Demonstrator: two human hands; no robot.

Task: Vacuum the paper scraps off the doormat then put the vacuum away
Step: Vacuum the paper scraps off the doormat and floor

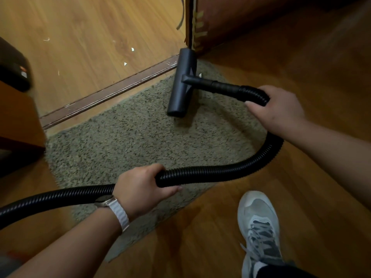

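Black ribbed hose (220,173) looks light and floppy, so it wants two holds. Left-hand grip (138,189) is wrapped round it mid-run over the near doormat (120,141) edge, right-hand grip (279,109) curled round its end just behind the stiff wand (216,84). Floor head (182,83) sits on the mat's far corner by the door (192,27), one white paper scrap (200,75) just beside it; I'd steer from the rigid end, not the corrugated run.
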